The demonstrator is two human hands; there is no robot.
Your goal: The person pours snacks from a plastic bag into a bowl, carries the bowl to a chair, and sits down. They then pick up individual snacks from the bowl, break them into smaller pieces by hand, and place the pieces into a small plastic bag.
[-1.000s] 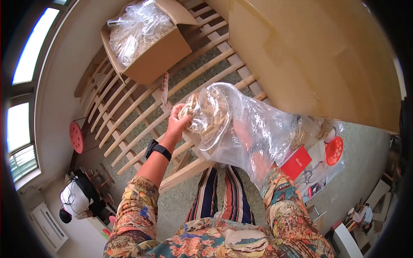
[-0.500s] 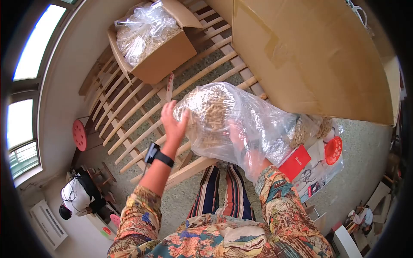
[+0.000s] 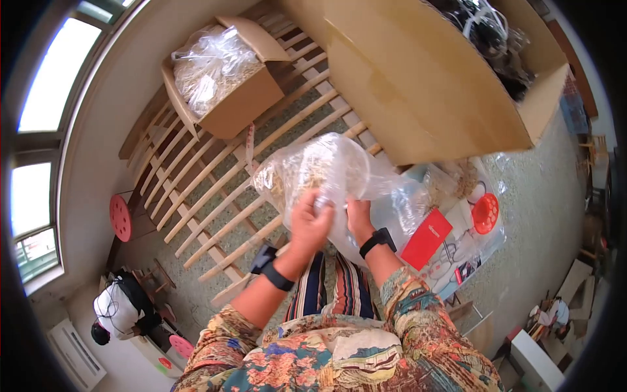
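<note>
A large clear plastic bag with straw-coloured, strand-like material inside lies over the wooden slats in front of me. My left hand is closed on the near side of the bag, its fingers curled into the film. Just to the right, my right hand grips the same bag, its fingertips partly hidden by the plastic. Loose film spreads from there to the right, toward a red booklet and a red perforated plastic dish.
An open cardboard box holding another plastic-wrapped bundle stands on the slatted frame. A big carton rises at the right. One seated person is at lower left, near a red round stool top.
My right hand came out from within or behind the plastic. My left hand moved right and down, and both now grip the bag close together. The bag looks more collapsed; the view shifted.
</note>
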